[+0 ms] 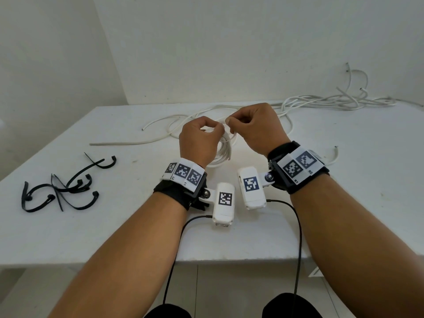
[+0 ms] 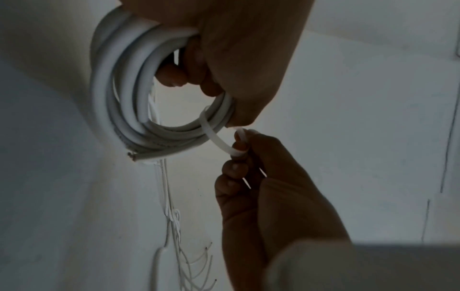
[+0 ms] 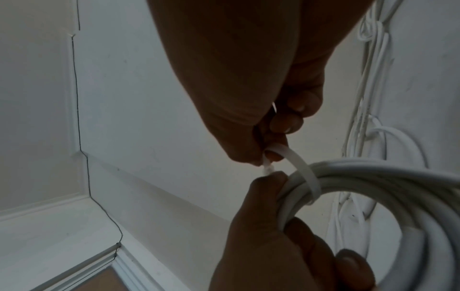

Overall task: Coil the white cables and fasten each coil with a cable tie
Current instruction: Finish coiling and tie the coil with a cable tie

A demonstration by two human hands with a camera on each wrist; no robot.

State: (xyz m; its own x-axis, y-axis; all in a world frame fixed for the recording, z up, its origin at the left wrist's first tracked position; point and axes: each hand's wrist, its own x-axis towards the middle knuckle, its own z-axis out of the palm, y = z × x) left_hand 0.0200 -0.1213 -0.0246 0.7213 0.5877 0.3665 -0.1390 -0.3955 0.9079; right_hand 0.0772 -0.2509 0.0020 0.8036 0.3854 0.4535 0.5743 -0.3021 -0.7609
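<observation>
White laminate covers the tabletop (image 1: 344,203), which stands against a white wall. Along its far right edge sprawls a tangle of loose white cables (image 1: 332,101), and more loose cable (image 1: 160,125) snakes across the middle behind the hands. Near the left edge lies a heap of black cable ties (image 1: 62,189). Above the middle of the tabletop hangs the coiled white cable (image 2: 129,110), several loops thick, its cut end sticking out at the bottom. The left hand (image 1: 199,141) has its fingers curled through and round the coil, a firm closed grip. The right hand (image 1: 254,127) sits just beside it, thumb and forefinger pinching a white cable tie (image 2: 216,137) that loops round the bundle of strands, right next to the left thumb. Both wrists wear black straps with cameras.
</observation>
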